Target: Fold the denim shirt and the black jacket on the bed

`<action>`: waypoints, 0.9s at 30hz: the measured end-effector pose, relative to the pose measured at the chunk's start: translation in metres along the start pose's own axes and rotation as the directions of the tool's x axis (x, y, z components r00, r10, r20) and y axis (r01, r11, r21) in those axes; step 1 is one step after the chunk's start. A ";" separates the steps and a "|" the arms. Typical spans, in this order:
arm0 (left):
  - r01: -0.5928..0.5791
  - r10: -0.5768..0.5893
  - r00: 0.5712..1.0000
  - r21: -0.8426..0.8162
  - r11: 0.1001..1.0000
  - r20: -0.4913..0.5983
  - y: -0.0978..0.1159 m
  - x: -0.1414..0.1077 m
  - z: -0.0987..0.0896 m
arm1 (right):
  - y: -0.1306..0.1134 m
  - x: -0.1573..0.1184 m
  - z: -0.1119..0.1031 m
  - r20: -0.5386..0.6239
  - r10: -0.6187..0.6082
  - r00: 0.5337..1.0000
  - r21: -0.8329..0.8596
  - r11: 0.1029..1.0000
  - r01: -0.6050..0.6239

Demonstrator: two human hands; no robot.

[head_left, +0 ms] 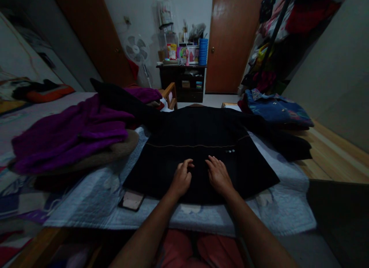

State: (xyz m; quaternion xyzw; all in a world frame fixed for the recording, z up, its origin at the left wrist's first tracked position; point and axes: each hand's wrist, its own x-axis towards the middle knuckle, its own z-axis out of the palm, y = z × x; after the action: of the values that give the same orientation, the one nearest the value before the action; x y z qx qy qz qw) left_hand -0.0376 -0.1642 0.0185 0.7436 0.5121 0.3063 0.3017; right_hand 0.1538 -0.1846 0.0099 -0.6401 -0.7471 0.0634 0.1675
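Observation:
A black long-sleeved garment (198, 125) lies spread flat in front of me, its sleeves reaching out to both sides. A thin brown line crosses it, with several small pale spots near the right. My left hand (182, 177) rests on the lower middle of the cloth, fingers loosely bent and apart, gripping nothing. To its right, my right hand (218, 173) lies palm down on the same cloth with fingers stretched out. Under the garment is a light blue quilted cover (98, 198). A phone-like flat object (132, 200) sits partly beneath the garment's lower left corner.
Purple clothing (72, 133) is heaped on the left, over a brownish piece. Folded denim clothing (276, 108) is stacked at the right on a wooden surface (331, 152). Farther back stand a wooden chair (172, 95), a fan (137, 50) and a dark cabinet (183, 83).

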 end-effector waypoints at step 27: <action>0.043 -0.043 0.999 0.061 0.997 -0.004 0.000 0.015 0.000 | -0.001 0.000 -0.003 0.016 0.006 1.000 0.000 1.000 -0.006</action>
State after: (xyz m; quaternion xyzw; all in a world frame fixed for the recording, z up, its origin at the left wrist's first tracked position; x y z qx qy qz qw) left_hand -0.0334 -0.1503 0.0203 0.7409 0.5375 0.2848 0.2846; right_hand 0.1539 -0.1853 0.0130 -0.6419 -0.7465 0.0689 0.1614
